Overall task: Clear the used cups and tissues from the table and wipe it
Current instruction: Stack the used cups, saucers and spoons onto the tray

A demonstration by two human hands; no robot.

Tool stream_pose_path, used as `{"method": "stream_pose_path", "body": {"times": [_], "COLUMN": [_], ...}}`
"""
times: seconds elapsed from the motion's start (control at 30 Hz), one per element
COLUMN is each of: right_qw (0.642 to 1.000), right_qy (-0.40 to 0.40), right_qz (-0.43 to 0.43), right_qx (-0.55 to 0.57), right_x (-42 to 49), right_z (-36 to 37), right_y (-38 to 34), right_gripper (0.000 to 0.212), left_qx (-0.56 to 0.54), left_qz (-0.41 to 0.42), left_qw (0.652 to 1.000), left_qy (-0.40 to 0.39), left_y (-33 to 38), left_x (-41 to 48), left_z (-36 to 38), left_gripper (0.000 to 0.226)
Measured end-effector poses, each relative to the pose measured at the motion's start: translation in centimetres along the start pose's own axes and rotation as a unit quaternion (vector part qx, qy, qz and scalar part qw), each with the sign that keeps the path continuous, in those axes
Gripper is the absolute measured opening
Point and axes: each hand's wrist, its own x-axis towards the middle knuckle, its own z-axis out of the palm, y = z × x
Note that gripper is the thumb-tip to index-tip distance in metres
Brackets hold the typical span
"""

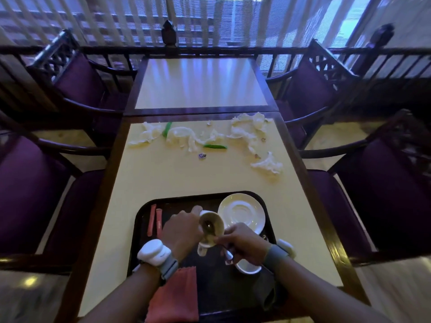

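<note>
Grips cup (213, 220) with left hand (182, 227) above tray's (140, 220) middle; pinches spoon (208, 226) inside it with right hand (245, 243). Along table's (163, 178) far edge, strewn tissues (247, 134), well apart from tray at near edge.

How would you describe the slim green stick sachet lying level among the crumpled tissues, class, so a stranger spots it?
On the cream-topped table with dark wooden edging, look beyond the black plastic tray to the band of crumpled white tissues. Two slim green stick sachets lie there. Yours is the right-hand sachet, nearer the tray, lying almost level, whereas the left-hand sachet slants steeply.
</note>
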Motion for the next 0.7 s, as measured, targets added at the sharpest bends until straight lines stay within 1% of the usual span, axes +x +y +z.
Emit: {"method": "stream_pose_path", "body": {"times": [0.13,0.2,0.3,0.37,0.43,0.53,0.6,0.7], "right_qw": [0.999,0.997,0.996,0.997,0.992,0.968,0.954,0.943], "right_qy": [0.006,-0.008,0.005,0.049,0.125,0.243,0.284,0.313], "right_qz": [-0.004,-0.006,-0.011,-0.010,0.007,0.042,0.066,0.089], "right_qx": [-0.051,-0.076,-0.092,-0.055,-0.001,0.054,0.068,0.069], "right_x": [-0.6,-0.8,-1.7,-2.3,-2.7,-3.2,-3.6,-3.7], "right_z": [-1.4,-2.0,-3.5,-4.7,-6.0,-7.3,-7.7,-7.9], "right_y": [0.9,1.5,2.8,4.2,6.1,8.5,9.5,10.7], "right_gripper": [0.014,0.011,0.009,0.013,0.014,0.015,0.014,0.011], "left_qx": [-0.002,0.008,0.015,-0.004,-0.017,-0.038,-0.044,-0.047], "left_qz": [0.021,0.021,0.024,0.029,0.036,0.058,0.079,0.116], "left_qw": [1.000,1.000,0.999,0.997,0.993,0.981,0.971,0.957], "left_qy": [-0.010,-0.014,-0.043,-0.069,-0.111,-0.180,-0.221,-0.261], "left_y": [-0.3,-0.5,-0.6,-1.1,-1.4,-1.3,-1.1,-0.6], "left_x": [0.5,0.5,0.6,0.8,1.0,0.7,0.7,0.6], "left_z": [1.3,1.6,2.5,3.6,4.9,6.5,7.5,8.3], "left_gripper": [0.027,0.026,0.026,0.029,0.035,0.040,0.041,0.043]}}
